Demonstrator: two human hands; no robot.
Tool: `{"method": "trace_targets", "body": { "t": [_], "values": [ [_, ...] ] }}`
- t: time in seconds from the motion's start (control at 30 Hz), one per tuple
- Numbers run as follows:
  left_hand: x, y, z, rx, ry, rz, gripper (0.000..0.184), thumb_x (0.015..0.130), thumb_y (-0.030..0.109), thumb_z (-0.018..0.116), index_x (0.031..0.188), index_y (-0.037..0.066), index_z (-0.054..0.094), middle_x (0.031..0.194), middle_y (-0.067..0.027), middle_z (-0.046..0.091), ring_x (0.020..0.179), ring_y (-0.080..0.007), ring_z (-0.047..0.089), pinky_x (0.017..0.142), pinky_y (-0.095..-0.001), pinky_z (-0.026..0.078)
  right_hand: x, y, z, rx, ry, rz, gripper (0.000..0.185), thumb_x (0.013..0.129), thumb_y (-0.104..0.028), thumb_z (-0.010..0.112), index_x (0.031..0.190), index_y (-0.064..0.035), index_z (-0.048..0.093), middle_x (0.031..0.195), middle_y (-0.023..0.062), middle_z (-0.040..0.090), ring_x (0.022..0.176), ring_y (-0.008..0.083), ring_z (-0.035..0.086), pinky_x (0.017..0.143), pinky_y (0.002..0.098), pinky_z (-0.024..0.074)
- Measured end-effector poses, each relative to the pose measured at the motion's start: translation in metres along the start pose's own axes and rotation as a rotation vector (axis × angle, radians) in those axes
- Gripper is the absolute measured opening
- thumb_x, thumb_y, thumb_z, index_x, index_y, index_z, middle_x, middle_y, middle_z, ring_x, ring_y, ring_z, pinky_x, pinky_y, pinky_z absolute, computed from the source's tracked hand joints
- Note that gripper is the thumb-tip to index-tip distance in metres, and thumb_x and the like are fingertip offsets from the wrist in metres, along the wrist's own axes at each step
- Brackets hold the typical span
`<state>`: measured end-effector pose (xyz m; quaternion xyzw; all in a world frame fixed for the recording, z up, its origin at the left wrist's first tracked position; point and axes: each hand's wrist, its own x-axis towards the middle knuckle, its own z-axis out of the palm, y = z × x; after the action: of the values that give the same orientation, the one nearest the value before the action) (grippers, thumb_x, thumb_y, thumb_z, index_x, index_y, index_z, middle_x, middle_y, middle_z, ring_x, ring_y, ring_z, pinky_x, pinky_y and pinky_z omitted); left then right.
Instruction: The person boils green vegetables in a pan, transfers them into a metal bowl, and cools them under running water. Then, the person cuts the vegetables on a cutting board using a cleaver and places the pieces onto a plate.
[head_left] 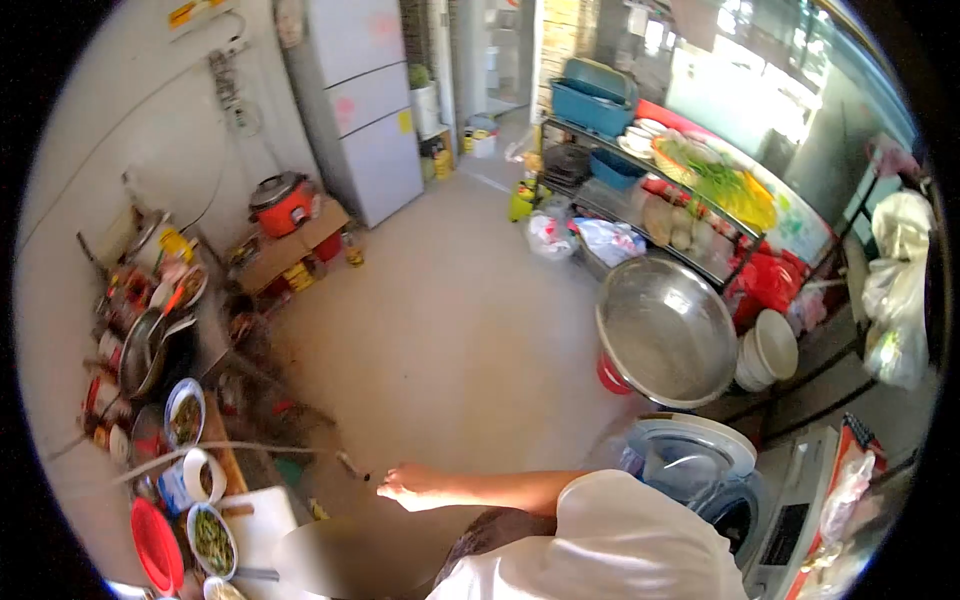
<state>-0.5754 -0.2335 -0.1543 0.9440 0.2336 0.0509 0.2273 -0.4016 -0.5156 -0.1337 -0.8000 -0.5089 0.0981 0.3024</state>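
Observation:
My right hand point(403, 487) reaches out over the floor beside the food counter, at the end of a bare forearm below a white sleeve. Its fingers look curled; whether anything is inside them cannot be made out. Just ahead of the fingertips lies a small dark-tipped piece point(352, 466), apart from the hand. A pale hose-like strip point(235, 445) arches over the counter. The nearest counter items are a white board point(270, 515), a bowl of green vegetables point(212, 540) and a white cup point(204, 476). My left hand is outside the view.
A wok point(145, 350) and a bowl of food point(185, 415) stand at left, with a red rice cooker point(281, 203) beyond. At right are a large steel basin point(667, 330), a shelf rack point(650, 205) and an open washing machine door point(690, 450). A refrigerator point(375, 130) stands at the back.

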Motion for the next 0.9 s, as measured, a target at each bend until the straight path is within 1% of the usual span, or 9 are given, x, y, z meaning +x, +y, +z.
{"method": "trace_targets", "body": {
  "t": [0.1, 0.2, 0.23, 0.37, 0.47, 0.57, 0.73, 0.8, 0.9],
  "values": [
    [0.061, 0.061, 0.052, 0.029, -0.19, 0.077, 0.055, 0.089, 0.015, 0.051, 0.141, 0.005, 0.035, 0.137, -0.0181, 0.045, 0.123, -0.0341, 0.047, 0.104, -0.0432, 0.038, -0.032, 0.03, -0.056, -0.042, -0.171, 0.088, 0.022, 0.086, -0.001, 0.048, 0.103, -0.0002, 0.063, 0.084, 0.0176, 0.064, 0.085, 0.0322, 0.062, 0.079, 0.0437, 0.0519],
    [0.121, 0.118, 0.095, 0.066, -0.355, 0.116, 0.054, 0.089, 0.016, 0.051, 0.14, 0.005, 0.036, 0.138, -0.0179, 0.045, 0.123, -0.034, 0.047, 0.104, -0.0432, 0.037, -0.067, 0.103, -0.053, 0.044, -0.036, 0.255, 0.023, 0.084, 0.0, 0.049, 0.103, -0.0021, 0.063, 0.085, 0.0163, 0.063, 0.085, 0.0324, 0.062, 0.076, 0.0449, 0.0524],
    [0.139, 0.135, 0.108, 0.085, -0.405, 0.133, 0.054, 0.089, 0.017, 0.051, 0.14, 0.005, 0.036, 0.138, -0.0179, 0.045, 0.123, -0.034, 0.046, 0.105, -0.0432, 0.037, -0.076, 0.123, -0.061, 0.109, -0.081, 0.436, 0.019, 0.081, 0.0, 0.052, 0.097, -0.0024, 0.061, 0.084, 0.0159, 0.062, 0.084, 0.0337, 0.062, 0.07, 0.0459, 0.052],
    [0.214, 0.203, 0.168, 0.168, -0.605, 0.212, 0.053, 0.09, 0.019, 0.051, 0.14, 0.005, 0.037, 0.138, -0.0176, 0.044, 0.124, -0.0339, 0.045, 0.105, -0.0432, 0.036, -0.108, 0.179, -0.119, 0.014, 0.218, 0.397, 0.017, 0.076, -0.002, 0.055, 0.092, 0.0018, 0.058, 0.078, 0.0215, 0.06, 0.075, 0.04, 0.06, 0.063, 0.0499, 0.0478],
    [0.274, 0.244, 0.216, 0.25, -0.731, 0.227, 0.053, 0.091, 0.021, 0.051, 0.139, 0.006, 0.038, 0.139, -0.0175, 0.044, 0.125, -0.0338, 0.045, 0.106, -0.0433, 0.036, -0.121, 0.229, -0.154, -0.045, 0.148, 0.516, 0.008, 0.079, -0.004, 0.055, 0.087, -0.0023, 0.056, 0.081, 0.0152, 0.062, 0.078, 0.0343, 0.062, 0.065, 0.0458, 0.0498],
    [0.344, 0.284, 0.264, 0.353, -0.826, 0.238, 0.053, 0.091, 0.023, 0.051, 0.139, 0.006, 0.038, 0.139, -0.0173, 0.043, 0.125, -0.0337, 0.044, 0.106, -0.0433, 0.035, -0.151, 0.276, -0.196, 0.045, 0.128, 0.579, 0.012, 0.079, -0.007, 0.056, 0.09, -0.0034, 0.058, 0.085, 0.0155, 0.064, 0.08, 0.0353, 0.061, 0.069, 0.0464, 0.0495],
    [0.476, 0.368, 0.321, 0.598, -0.91, 0.215, 0.052, 0.092, 0.026, 0.051, 0.138, 0.006, 0.039, 0.14, -0.017, 0.043, 0.127, -0.0336, 0.043, 0.107, -0.0433, 0.034, -0.228, 0.335, -0.238, -0.098, 0.275, 1.035, 0.033, 0.079, -0.007, 0.053, 0.111, -0.0071, 0.062, 0.096, 0.0167, 0.065, 0.088, 0.0366, 0.062, 0.077, 0.0467, 0.0487],
    [0.522, 0.418, 0.342, 0.724, -0.907, 0.245, 0.052, 0.092, 0.027, 0.051, 0.138, 0.006, 0.04, 0.14, -0.0169, 0.042, 0.127, -0.0335, 0.043, 0.107, -0.0433, 0.034, -0.26, 0.351, -0.237, 0.011, 0.334, 1.125, 0.037, 0.079, -0.007, 0.053, 0.116, -0.0087, 0.061, 0.098, 0.0176, 0.065, 0.09, 0.0365, 0.062, 0.079, 0.0466, 0.0486],
    [0.573, 0.545, 0.366, 0.733, -0.689, 0.595, 0.052, 0.093, 0.029, 0.052, 0.138, 0.006, 0.04, 0.141, -0.0167, 0.042, 0.128, -0.0334, 0.042, 0.108, -0.0433, 0.033, -0.296, 0.357, -0.247, 0.12, 0.401, 1.349, 0.041, 0.079, -0.009, 0.052, 0.12, -0.0122, 0.059, 0.102, 0.0189, 0.065, 0.093, 0.0366, 0.062, 0.082, 0.0456, 0.049]
  ]
}}
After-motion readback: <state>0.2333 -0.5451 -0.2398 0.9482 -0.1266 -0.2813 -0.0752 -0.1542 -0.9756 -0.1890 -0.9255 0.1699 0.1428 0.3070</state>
